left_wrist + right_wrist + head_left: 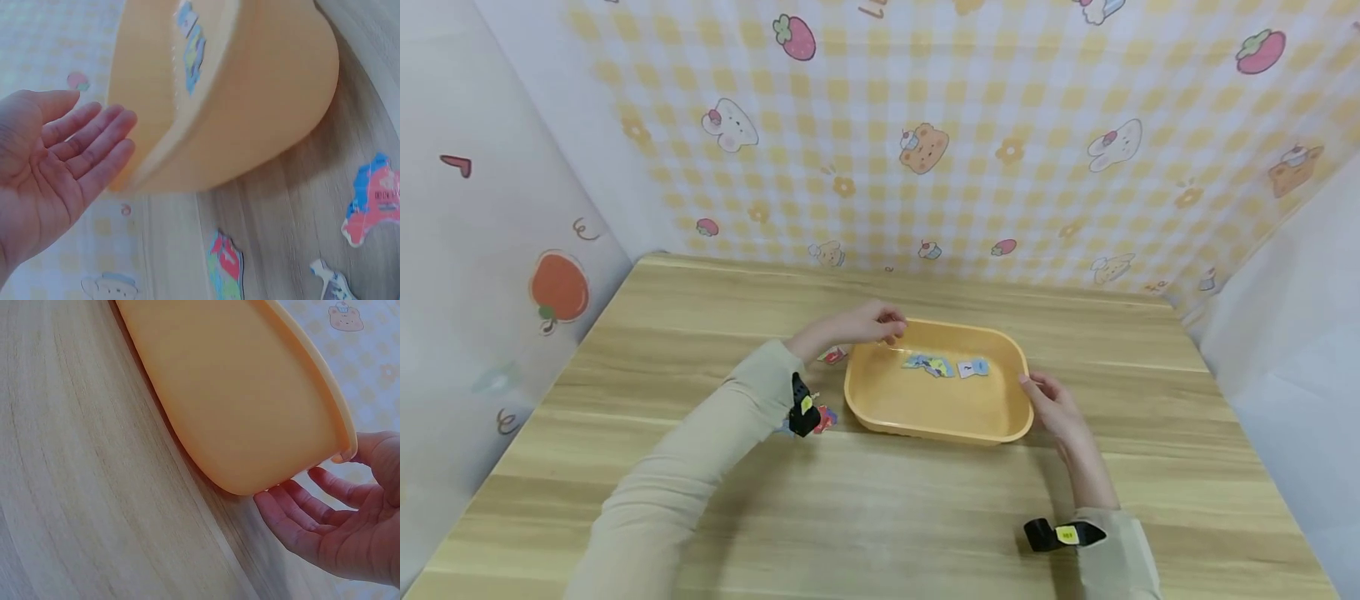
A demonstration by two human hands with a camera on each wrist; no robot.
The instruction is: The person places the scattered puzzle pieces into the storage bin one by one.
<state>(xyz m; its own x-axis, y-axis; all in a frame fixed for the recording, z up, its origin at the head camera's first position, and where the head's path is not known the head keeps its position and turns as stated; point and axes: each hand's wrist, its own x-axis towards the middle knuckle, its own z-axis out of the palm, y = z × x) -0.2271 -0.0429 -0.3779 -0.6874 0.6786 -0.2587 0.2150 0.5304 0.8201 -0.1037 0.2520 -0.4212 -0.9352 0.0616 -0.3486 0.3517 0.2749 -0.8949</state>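
Observation:
A yellow plastic tray (pixel 925 408) sits on the wooden table, holding a small group of puzzle pieces (pixel 929 365) and a blue-and-white piece (pixel 973 368). At its far left corner, my left hand (pixel 871 323) is beside the rim; in the left wrist view its fingers (pixel 103 140) are extended and loosely bent, with nothing held. My right hand (pixel 1056 407) holds the tray's right end. The right wrist view has the thumb at the rim and the other fingers (pixel 290 519) against the outer wall from below.
Left of the tray lie loose puzzle pieces: a red-and-blue one (pixel 825 418) and a red-and-green one (pixel 226 262), plus a pale one (pixel 332 282). A checked cloth with cartoon prints (pixel 865 200) hangs behind the table (pixel 880 517).

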